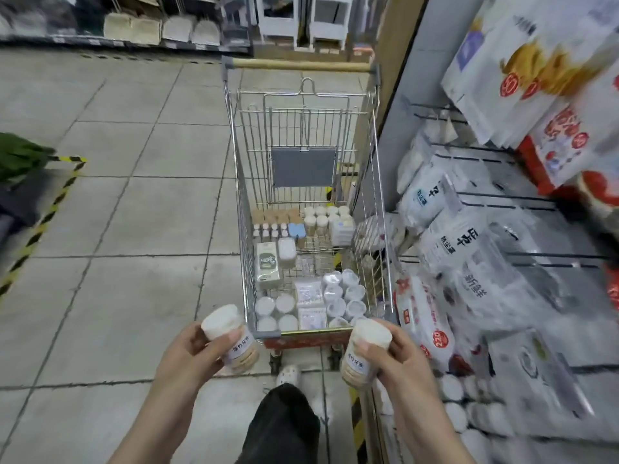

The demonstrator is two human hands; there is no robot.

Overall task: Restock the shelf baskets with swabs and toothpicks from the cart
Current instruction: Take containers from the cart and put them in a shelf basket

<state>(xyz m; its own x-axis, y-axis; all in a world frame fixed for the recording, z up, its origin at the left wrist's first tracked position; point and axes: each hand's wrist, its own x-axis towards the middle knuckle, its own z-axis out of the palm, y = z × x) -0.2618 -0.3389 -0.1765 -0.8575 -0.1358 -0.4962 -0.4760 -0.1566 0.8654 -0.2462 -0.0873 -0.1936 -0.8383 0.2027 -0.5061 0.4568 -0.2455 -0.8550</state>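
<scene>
Left hand [187, 349] wraps one white-capped clear toothpick jar [231, 336]; right hand [398, 360] wraps another [365, 349]. Both jars held above the near end of the silver wire cart [311, 209], beside the shelf.

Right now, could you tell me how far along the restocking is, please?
Done: nothing that shows here. In hand: the left hand and right hand each grip a jar just lifted clear of the cart. Left: many tubs and packs remain inside.
</scene>
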